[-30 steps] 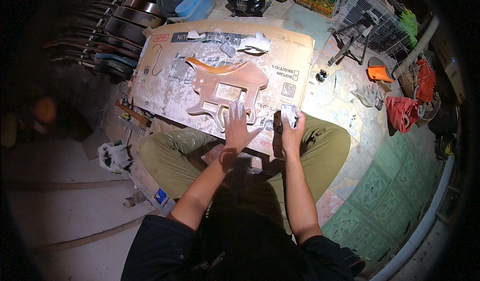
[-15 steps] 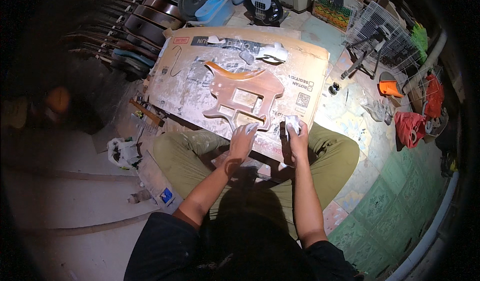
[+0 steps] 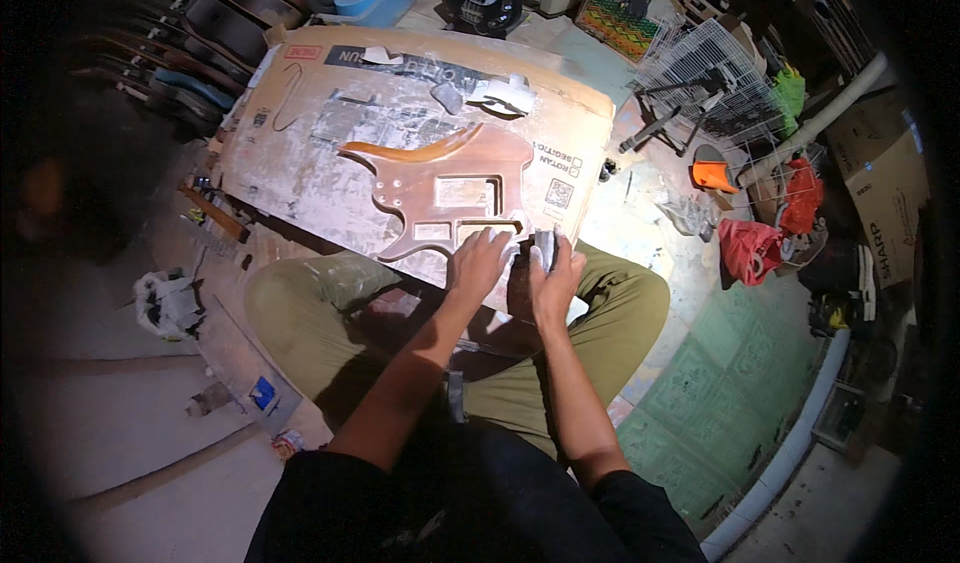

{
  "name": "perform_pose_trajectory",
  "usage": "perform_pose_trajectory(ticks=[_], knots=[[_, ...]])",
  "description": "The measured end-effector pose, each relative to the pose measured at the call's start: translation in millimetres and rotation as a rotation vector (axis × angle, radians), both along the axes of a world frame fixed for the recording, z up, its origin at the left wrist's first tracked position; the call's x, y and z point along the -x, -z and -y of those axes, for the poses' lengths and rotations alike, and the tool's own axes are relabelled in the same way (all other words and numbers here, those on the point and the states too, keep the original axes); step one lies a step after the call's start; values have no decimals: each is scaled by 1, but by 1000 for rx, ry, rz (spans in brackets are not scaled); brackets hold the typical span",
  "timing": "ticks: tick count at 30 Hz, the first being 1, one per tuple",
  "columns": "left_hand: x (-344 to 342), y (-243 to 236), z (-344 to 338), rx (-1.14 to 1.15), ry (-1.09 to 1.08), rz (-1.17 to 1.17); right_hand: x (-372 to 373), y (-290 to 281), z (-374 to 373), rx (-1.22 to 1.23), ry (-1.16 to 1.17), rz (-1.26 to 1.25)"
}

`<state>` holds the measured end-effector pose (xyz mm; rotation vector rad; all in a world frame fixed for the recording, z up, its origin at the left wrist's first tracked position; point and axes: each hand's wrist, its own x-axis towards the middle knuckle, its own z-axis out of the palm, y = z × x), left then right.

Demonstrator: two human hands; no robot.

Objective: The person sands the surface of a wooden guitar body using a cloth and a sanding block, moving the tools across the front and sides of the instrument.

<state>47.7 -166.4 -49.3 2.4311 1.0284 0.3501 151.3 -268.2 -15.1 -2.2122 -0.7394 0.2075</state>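
Observation:
A brown wooden electric guitar body [image 3: 485, 158] with several routed cavities lies flat on a dusty cardboard sheet [image 3: 290, 163] in front of me. My left hand [image 3: 480, 266] grips its near edge, fingers curled over the rim beside the lowest cavity. My right hand [image 3: 555, 283] holds a small grey-white block [image 3: 543, 247], apparently a sanding block, upright near the body's right corner. Whether the block touches the wood, I cannot tell. White dust coats the fingertips.
Beyond the guitar body lie a grey pad [image 3: 447, 97] and a torn white sheet [image 3: 503, 95]. Guitars [image 3: 215, 28] are racked at the far left, and a black bass [image 3: 483, 1] stands behind. To the right are a wire cage [image 3: 705, 68] and a red bag [image 3: 750, 251].
The whole view has shifted, so the scene sits further left. The right hand has turned the block and brought it closer to the left hand. The left hand stays at the guitar body's near edge.

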Motion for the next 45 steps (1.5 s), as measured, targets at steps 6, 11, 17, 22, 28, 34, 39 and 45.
perform_pose_trajectory(ticks=[6,11,17,22,28,34,39,45], knots=[[3,13,-1,-49,73,-79,18,11,-17,115,-72,136],[4,15,2,-75,85,-77,10,23,-35,80,-63,207],[5,21,1,-91,88,-61,0,14,-63,165,-13,245],[2,16,0,-84,70,-13,12,22,-40,111,-67,278],[4,19,-5,-89,78,-13,16,32,-37,63,-44,268],[3,22,-1,-16,99,-20,13,31,-28,101,-6,256],[0,18,-10,-30,93,-50,-5,18,-69,141,4,245],[7,14,-8,-63,101,-29,7,24,-50,107,-51,285]])
